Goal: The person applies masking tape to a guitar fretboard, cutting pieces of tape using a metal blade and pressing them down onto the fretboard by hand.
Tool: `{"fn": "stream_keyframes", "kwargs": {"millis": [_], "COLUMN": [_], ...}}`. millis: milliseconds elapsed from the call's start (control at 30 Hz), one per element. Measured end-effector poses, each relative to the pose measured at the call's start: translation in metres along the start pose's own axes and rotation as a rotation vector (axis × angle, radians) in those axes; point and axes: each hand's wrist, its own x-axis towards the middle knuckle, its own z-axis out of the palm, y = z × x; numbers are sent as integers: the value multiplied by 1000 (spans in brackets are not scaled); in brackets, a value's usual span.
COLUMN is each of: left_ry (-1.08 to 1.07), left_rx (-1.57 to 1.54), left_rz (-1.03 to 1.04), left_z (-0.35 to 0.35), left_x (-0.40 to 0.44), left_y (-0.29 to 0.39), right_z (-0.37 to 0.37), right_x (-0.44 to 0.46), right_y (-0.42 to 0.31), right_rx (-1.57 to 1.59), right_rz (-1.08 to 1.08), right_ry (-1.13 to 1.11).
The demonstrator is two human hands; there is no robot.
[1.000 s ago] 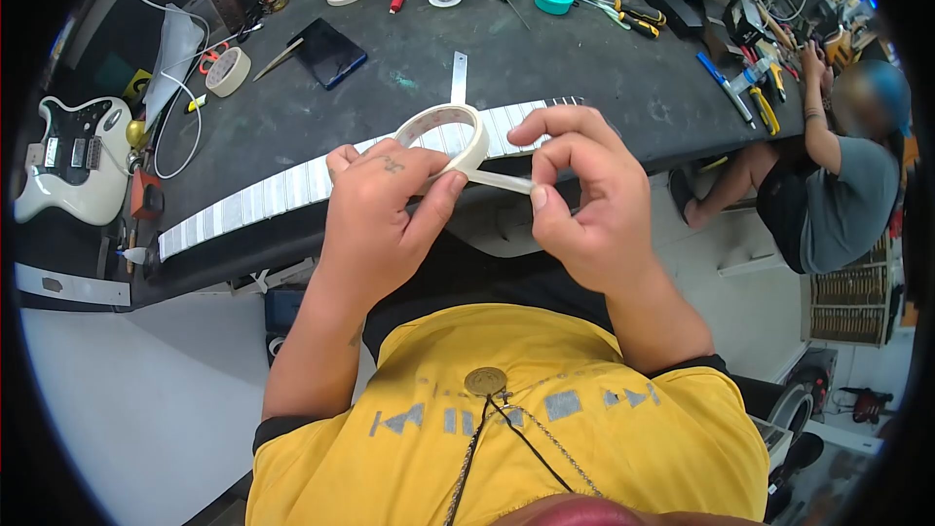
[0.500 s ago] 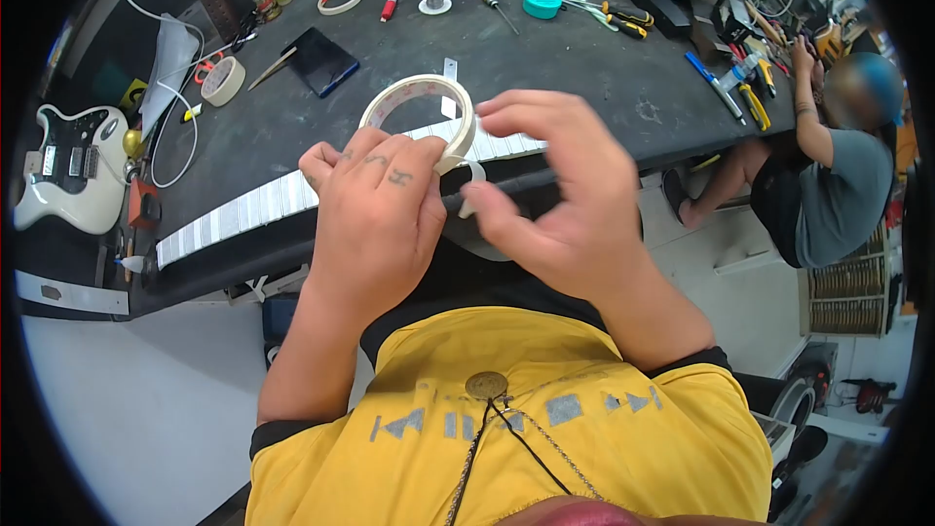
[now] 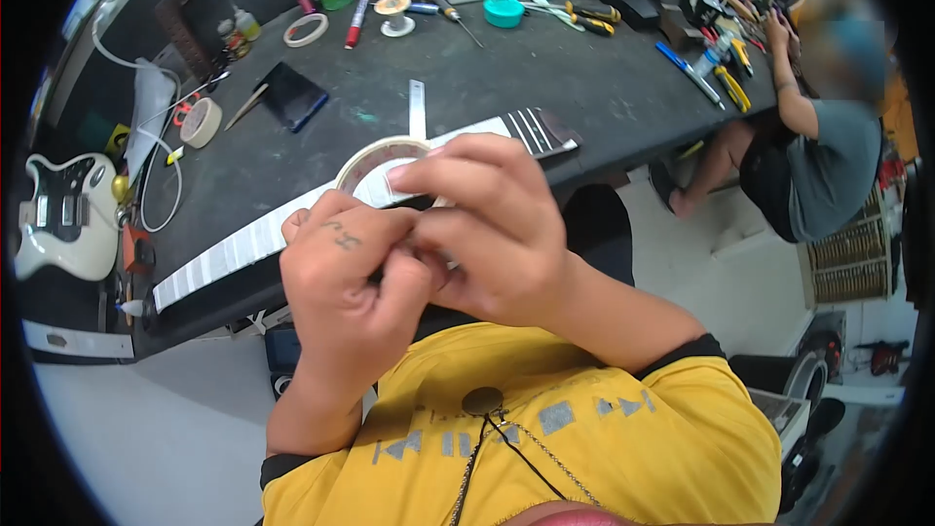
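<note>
A roll of masking tape (image 3: 375, 154) is gripped by my left hand (image 3: 346, 258), fingers curled over its near side. Against that hand, my right hand (image 3: 497, 239) is closed with thumb and fingers pinched together; what they pinch is hidden. Beneath both hands, along the bench's front edge, lies a long guitar neck (image 3: 229, 245) covered in strips of pale tape. Its right end shows a few uncovered dark bands between light lines. A flat metal strip (image 3: 418, 109) sticks out from behind the neck.
On the dark bench (image 3: 390, 68) lie a tablet-like device (image 3: 292, 97), another tape roll (image 3: 202, 124), a solder spool (image 3: 393, 18), a red marker (image 3: 357, 23) and a teal container (image 3: 504, 12). A white guitar body (image 3: 63, 224) is at left. Another person (image 3: 842, 170) sits at right.
My right hand has moved left and closed against my left hand. The loose tape end seen hanging from the roll is now hidden. The view has shifted, showing the neck's right end.
</note>
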Motion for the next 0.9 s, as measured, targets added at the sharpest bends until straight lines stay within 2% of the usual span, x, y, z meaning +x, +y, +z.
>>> {"fn": "stream_keyframes", "kwargs": {"millis": [67, 200, 233, 267, 300, 400, 500, 600, 667, 900], "left_ry": [-6, 9, 39, -7, -105, -283, -99, -314, -372, -368], "left_rx": [-181, -578, -323, -192, 2, 495, 470, -338, -601, -532], "left_rz": [-77, -486, -422, -422, -440, -103, -38, -300, -275, -258], "left_z": [8, -1, -2, 0, 3, 24, 48, 75, 100, 127], "left_x": [-3, 14, 28, 43, 54, 58, 68, 82, 86, 99], "left_y": [-10, -15, -32, -54, -85, -164, -116, -65, -47, -42], "right_z": [3, -30, -40, -53, -66, -86, -98, -92, -86, -87], "right_x": [-2, -4, -3, 0, -2, -19, -43, -55, -55, -63], "right_y": [5, -12, -16, -12, -3, 38, 76, 83, 83, 94], "right_rx": [16, 292, 370, 438, 543, 915, 1081, 1158, 1153, 1017], "right_rz": [-66, -158, -157, -83, 114, 721, 982, 1001, 986, 921], "right_ry": [-24, 18, 33, 38, 52, 206, 312, 337, 328, 230]}}
